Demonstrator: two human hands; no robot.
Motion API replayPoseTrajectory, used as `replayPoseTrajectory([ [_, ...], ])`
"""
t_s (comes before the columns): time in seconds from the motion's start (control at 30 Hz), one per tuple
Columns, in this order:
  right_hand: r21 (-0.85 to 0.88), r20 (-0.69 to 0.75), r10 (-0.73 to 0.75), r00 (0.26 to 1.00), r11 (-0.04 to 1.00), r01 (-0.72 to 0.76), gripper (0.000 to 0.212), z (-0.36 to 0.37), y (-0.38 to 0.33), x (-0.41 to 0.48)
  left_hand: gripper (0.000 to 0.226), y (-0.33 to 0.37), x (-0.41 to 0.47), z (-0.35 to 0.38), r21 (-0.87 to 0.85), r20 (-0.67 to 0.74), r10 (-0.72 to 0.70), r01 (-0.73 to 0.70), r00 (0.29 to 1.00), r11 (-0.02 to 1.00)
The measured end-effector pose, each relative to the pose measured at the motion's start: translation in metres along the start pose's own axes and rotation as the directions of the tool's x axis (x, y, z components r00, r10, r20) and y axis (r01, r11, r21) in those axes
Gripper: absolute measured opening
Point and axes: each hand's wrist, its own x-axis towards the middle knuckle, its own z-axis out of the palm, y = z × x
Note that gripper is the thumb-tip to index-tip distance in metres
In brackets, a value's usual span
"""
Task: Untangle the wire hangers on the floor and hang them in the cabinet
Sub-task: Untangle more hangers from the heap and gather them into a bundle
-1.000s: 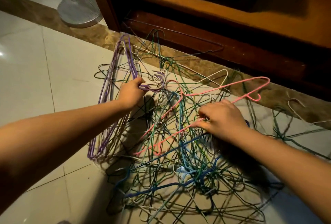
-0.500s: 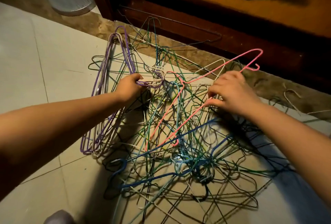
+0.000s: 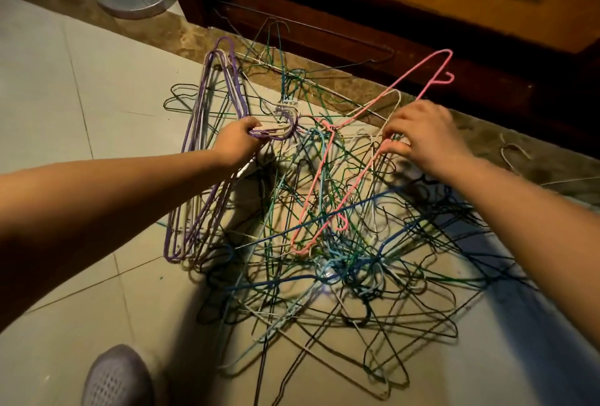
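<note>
Two hands full: left hand (image 3: 238, 142) grips purple hangers (image 3: 187, 145) at ten o'clock, right hand (image 3: 428, 139) pinches the pink hanger (image 3: 418, 71) at two, which may drag the snagged pile (image 3: 341, 269) up.

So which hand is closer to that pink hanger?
Right. The right hand is pinching the pink hanger itself. The left hand is off to its left, gripping the hooks of the purple hangers.

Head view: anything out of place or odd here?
Yes. The hangers lie in one knotted heap on the floor. The pink hanger, pinched by the right hand, is threaded through it, lower end buried. One stray hanger lies apart beside the cabinet base.
</note>
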Motion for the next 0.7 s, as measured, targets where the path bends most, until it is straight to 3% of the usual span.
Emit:
replayPoseTrajectory([
  [0.17, -0.026, -0.008, 0.086, 0.996, 0.996, -0.086, 0.046, 0.006, -0.018, -0.023, 0.017, -0.004, -0.012, -0.004, -0.039, 0.025, 0.019, -0.018, 1.000, 0.999],
  [0.23, 0.027, -0.013, 0.046, 0.999, 0.999, -0.046, 0.044, 0.007, -0.039, -0.037, 0.015, -0.006, -0.018, -0.005, -0.006, 0.041, 0.036, -0.035, 0.999, 0.999],
  [0.33, 0.070, 0.173, -0.131, 0.976, 0.990, 0.120, 0.038, 0.013, -0.072, -0.060, 0.015, -0.009, -0.018, -0.010, -0.027, 0.060, 0.022, -0.020, 0.998, 0.999],
  [0.4, 0.101, 0.265, -0.137, 0.955, 0.988, 0.113, 0.041, 0.017, -0.086, -0.066, 0.012, -0.011, -0.016, -0.012, -0.058, 0.046, 0.023, -0.021, 0.999, 0.998],
  [0.47, 0.122, 0.282, -0.100, 0.954, 0.990, 0.068, 0.046, 0.016, -0.093, -0.065, 0.005, -0.011, -0.013, -0.013, -0.088, 0.012, 0.021, -0.020, 1.000, 0.996],
  [0.63, 0.031, 0.390, -0.156, 0.908, 0.987, 0.157, 0.073, 0.018, -0.111, -0.067, 0.015, -0.006, -0.013, -0.019, -0.219, 0.037, 0.025, -0.017, 0.999, 0.976],
  [0.7, 0.072, 0.376, -0.140, 0.916, 0.990, 0.122, 0.067, 0.019, -0.116, -0.068, 0.013, -0.005, -0.014, -0.021, -0.244, 0.036, 0.027, -0.018, 0.999, 0.970],
])
